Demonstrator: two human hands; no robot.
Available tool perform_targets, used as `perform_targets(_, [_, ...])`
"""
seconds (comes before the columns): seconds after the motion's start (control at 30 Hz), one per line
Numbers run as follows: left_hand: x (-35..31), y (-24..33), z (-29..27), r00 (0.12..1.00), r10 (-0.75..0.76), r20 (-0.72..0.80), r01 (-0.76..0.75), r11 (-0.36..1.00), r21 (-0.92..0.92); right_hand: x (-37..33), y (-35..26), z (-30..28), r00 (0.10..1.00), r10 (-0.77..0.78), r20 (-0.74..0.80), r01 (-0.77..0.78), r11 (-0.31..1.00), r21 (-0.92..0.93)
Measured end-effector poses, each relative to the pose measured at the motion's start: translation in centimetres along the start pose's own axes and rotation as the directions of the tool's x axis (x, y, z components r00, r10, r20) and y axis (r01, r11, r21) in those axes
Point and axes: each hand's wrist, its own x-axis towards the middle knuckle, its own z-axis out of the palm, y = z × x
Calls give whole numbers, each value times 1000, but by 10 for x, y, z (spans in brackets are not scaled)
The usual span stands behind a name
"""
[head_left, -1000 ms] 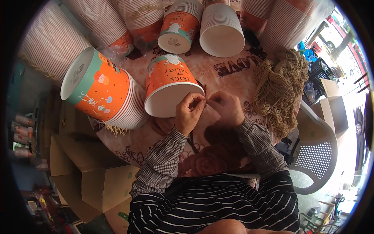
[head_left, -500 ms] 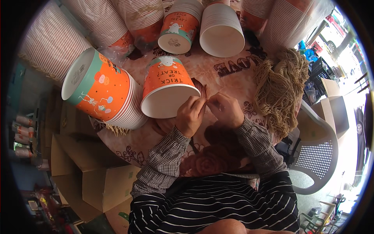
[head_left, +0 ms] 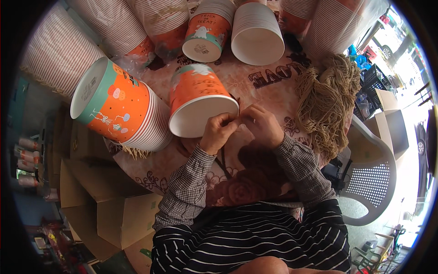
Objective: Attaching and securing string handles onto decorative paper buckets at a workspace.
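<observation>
Just past someone's fingertips, one orange paper bucket (head_left: 200, 109) lies on its side on the flowery tablecloth (head_left: 237, 77), mouth facing the person, and it's the thing nearest both hands. The left hand (head_left: 220, 131) is in front of the rim, fingers curled with the tips drawn in toward the right hand (head_left: 262, 124). Tips meet or nearly meet just by the edge of the mouth. Looks like a pinch on something tiny, but honestly I can't tell if anything is between them, or if the left hand actually touches the rim.

My guess on the close-in hold: fiddly fingertip stuff is easier with both hands together, and having the bucket on its side puts the rim down at hand level.

Layout seems pretty sensible too. The tan yarn heap (head_left: 331, 100) sits over by the right forearm, probably so it's easy to grab without reaching across. On the left, a nested bucket stack (head_left: 123, 107) lies tipped over, base end up, with some yarn fringe (head_left: 137, 152) poking out underneath. More stacks, some in clear plastic wrap (head_left: 166, 20), are pushed to the far side, I'd say to free up space near the lap.
</observation>
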Motion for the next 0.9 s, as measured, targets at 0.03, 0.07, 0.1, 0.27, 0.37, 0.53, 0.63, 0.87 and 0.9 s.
perform_targets(0.03, [2, 0, -2, 994, -99, 51, 106, 984, -142, 0, 2, 1, 999, -37, -7, 37, 999, -6])
perform_targets(0.07, [4, -1, -6, 994, -101, 52, 107, 984, -143, 1, 4, 1, 997, -74, -15, 74, 997, -12])
perform_targets(0.1, [6, -3, -10, 977, -168, 131, 195, 953, -232, 1, 4, 1, 997, -73, -14, 72, 997, -13])
perform_targets(0.27, [6, -9, -7, 957, -239, 165, 286, 872, -397, 5, -2, -2, 937, 322, 136, -350, 869, 350])
perform_targets(0.37, [7, -9, -3, 974, -180, 135, 224, 853, -472, 3, 0, -2, 937, 312, 156, -349, 810, 471])
perform_targets(0.53, [6, -9, -3, 981, -182, 73, 195, 866, -460, 3, -7, -11, 965, 227, 131, -257, 918, 303])
perform_targets(0.63, [6, -8, 0, 983, -176, 42, 178, 894, -410, 1, -2, -10, 995, 43, 85, -53, 992, 117])
perform_targets(0.87, [7, -12, 1, 992, -125, 27, 128, 970, -205, 0, 1, -2, 996, 90, -2, -90, 994, 54])
perform_targets(0.9, [6, -13, 1, 998, -65, -1, 64, 988, -141, 1, 1, -2, 996, 89, 0, -89, 995, 55])
